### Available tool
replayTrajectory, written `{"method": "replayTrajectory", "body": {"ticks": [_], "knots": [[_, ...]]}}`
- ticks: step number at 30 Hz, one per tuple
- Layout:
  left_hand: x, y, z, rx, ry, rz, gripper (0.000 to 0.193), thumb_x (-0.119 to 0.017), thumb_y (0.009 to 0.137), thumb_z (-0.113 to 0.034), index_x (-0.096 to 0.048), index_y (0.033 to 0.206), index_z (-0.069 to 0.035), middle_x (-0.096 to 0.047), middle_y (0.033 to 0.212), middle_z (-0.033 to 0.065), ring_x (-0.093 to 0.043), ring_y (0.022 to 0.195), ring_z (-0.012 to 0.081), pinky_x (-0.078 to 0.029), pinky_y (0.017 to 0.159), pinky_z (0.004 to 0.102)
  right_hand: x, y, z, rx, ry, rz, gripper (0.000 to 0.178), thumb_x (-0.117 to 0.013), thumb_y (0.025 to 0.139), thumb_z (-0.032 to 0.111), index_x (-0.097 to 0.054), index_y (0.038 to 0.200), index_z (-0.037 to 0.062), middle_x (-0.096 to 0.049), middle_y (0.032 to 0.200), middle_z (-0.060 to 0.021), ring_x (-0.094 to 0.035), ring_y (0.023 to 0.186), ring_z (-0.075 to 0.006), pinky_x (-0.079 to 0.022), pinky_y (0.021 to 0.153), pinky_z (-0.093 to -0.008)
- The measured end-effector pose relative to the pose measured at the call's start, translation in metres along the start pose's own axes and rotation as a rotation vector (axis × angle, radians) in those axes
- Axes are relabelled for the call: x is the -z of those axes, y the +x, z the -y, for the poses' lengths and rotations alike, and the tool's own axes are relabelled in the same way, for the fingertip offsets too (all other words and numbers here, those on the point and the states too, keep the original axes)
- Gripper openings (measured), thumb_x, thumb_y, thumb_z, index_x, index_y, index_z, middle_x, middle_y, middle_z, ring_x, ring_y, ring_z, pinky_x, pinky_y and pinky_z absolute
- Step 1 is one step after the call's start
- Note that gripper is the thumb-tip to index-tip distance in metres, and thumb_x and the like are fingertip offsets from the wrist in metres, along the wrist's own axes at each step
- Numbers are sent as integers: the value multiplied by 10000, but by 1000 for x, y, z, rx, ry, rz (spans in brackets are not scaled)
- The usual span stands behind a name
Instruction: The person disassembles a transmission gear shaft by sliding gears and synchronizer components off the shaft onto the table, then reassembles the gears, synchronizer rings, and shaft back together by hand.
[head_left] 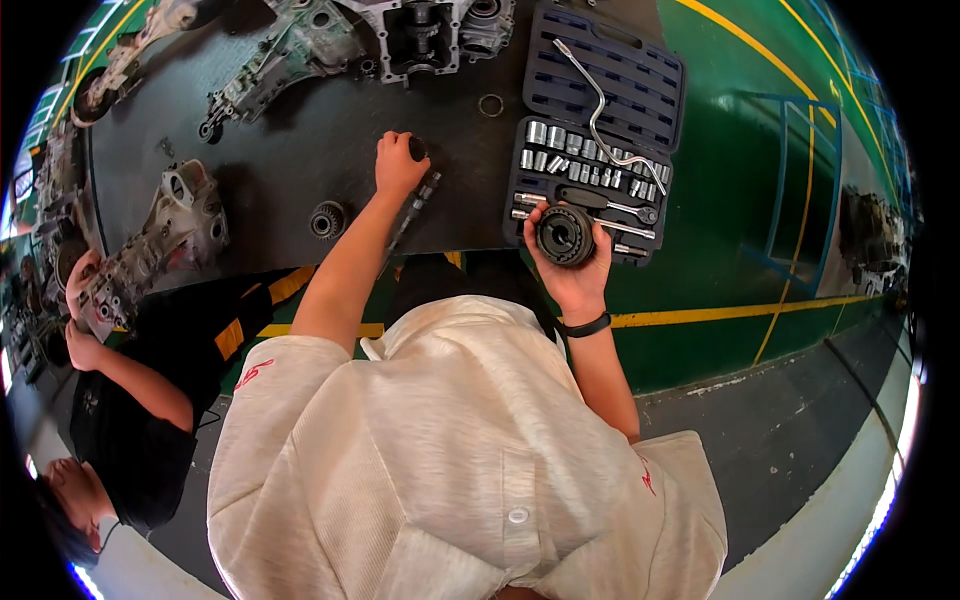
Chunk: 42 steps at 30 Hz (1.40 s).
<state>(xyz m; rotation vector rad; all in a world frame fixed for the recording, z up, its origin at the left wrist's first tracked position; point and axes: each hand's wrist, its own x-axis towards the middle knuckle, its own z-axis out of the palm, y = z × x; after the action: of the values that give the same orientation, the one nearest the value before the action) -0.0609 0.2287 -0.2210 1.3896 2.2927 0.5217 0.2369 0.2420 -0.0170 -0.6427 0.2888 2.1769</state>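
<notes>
A dark toothed gear with a hole through its middle rests in my right hand, fingers curled round its rim, just over the near edge of the socket set case. My left hand reaches across the dark table, its fingers closed on a small dark ring. Close beside that hand lies a slim metal shaft, pointing toward the table's near edge. Another gear sits left of my left forearm. Farther off, a thin ring lies on the tabletop.
Gearbox housings stand along the far side, one an open casing. A bent silver speed handle lies across the open case above rows of sockets. At left, a person in black handles another housing.
</notes>
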Motion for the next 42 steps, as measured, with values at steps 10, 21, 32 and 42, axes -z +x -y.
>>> {"method": "replayTrajectory", "body": {"ticks": [10, 21, 32, 42], "knots": [[-6, 3, 9, -16, 96, 15, 582, -794, 677, -179, -616, 1213, -38, -546, 1187, 144, -522, 1137, 358, -478, 965, 438, 7, 2, 18, -3, 89, -3, 538, -664, 876, 342, -562, 1258, -22, -560, 1303, -231, -547, 1230, -362, -415, 1129, -485], [-53, 78, -99, -327, -34, 36, 682, -796, 740, -236, -531, 1348, -76, -545, 1318, 150, -494, 1260, 357, -459, 1017, 447, 11, 2, 29, 1, 119, -49, 534, -673, 872, 340, -563, 1253, -18, -555, 1301, -222, -542, 1225, -359, -412, 1128, -488], [-82, 92, -100, -264, 141, 120, 543, -794, 756, -256, -626, 1233, -59, -579, 1167, 119, -568, 1132, 321, -512, 921, 421, 28, -21, 53, 102, 92, -149, 597, -677, 858, 389, -558, 1259, -36, -551, 1315, -224, -534, 1230, -359, -413, 1122, -483], [43, -21, -148, 36, -849, 121, 481, -839, 757, -169, -674, 1174, 6, -643, 1005, 81, -653, 909, 164, -538, 823, 297, 12, 2, 38, 11, 128, -95, 507, -653, 883, 355, -585, 1212, -24, -573, 1276, -224, -547, 1206, -357, -423, 1108, -487]]}}
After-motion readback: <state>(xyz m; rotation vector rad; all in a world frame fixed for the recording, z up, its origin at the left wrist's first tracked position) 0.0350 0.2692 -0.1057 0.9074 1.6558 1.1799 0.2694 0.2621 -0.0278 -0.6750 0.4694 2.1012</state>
